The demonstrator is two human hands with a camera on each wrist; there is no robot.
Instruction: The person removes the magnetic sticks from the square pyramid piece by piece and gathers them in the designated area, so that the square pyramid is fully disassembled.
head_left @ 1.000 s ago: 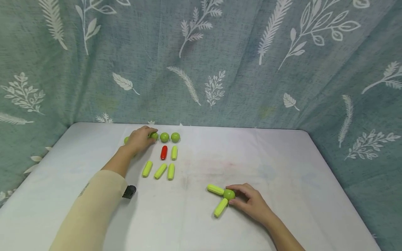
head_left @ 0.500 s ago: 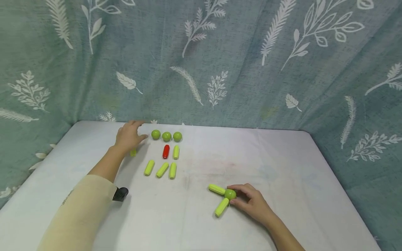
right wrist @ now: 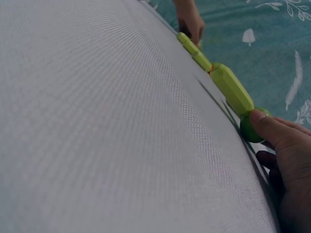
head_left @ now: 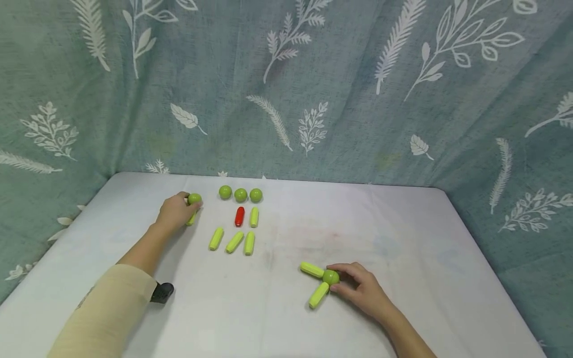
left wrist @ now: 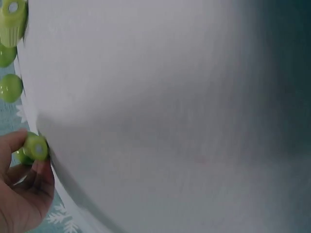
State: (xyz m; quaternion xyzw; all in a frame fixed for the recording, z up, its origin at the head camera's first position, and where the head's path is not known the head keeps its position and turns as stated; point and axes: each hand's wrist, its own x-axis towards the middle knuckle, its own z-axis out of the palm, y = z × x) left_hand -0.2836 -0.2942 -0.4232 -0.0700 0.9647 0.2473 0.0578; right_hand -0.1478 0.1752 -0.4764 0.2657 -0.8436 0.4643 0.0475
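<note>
In the head view my left hand (head_left: 175, 211) is at the far left of the table, its thumb and fingers around a green ball (head_left: 194, 199). A yellow-green stick (head_left: 191, 219) lies by that ball, partly hidden by the hand. At the front right, my right hand (head_left: 360, 288) pinches another green ball (head_left: 331, 277) between thumb and fingers. Two yellow-green sticks meet this ball: one stick (head_left: 312, 269) points left, the other stick (head_left: 319, 295) points toward the front. The right wrist view shows the thumb on the ball (right wrist: 252, 128).
Three green balls (head_left: 240, 195) stand in a row near the back edge of the white table (head_left: 403, 228). In front of them lie a red stick (head_left: 239, 217) and several yellow-green sticks (head_left: 235, 242). A leaf-patterned curtain (head_left: 286, 89) hangs behind.
My left hand has moved left from the row of balls, through a spread pose, and now holds the leftmost ball. My right hand keeps its hold on the ball with two sticks.
</note>
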